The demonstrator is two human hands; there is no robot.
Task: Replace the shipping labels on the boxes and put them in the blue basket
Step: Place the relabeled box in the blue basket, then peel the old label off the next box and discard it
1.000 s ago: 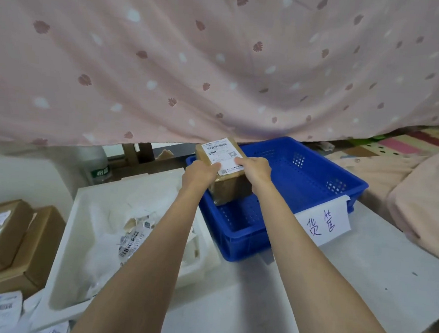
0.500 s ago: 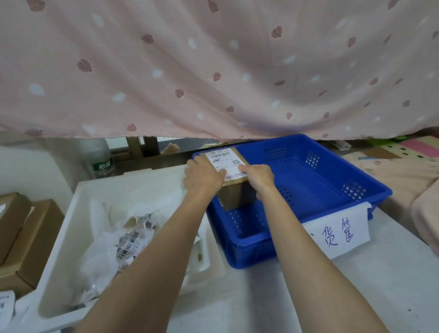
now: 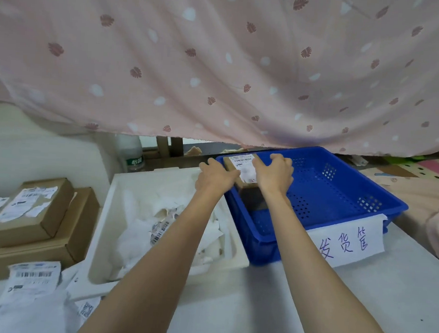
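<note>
Both hands, left hand [image 3: 216, 177] and right hand [image 3: 273, 174], grasp the relabelled box [image 3: 242, 165] between them inside the blue basket's [image 3: 340, 200] corner; releasing unevenly could, in my judgement, tip the box or crease its label [image 3: 243, 160].

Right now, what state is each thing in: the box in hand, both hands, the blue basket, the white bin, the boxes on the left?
Labelled box: in the blue basket's near-left corner, label up.
Left hand: on the box's left edge.
Right hand: on the box top, fingers curled.
Blue basket: holds only this box.
White bin: holds torn label scraps.
Stacked boxes: closed, outside the basket.
</note>
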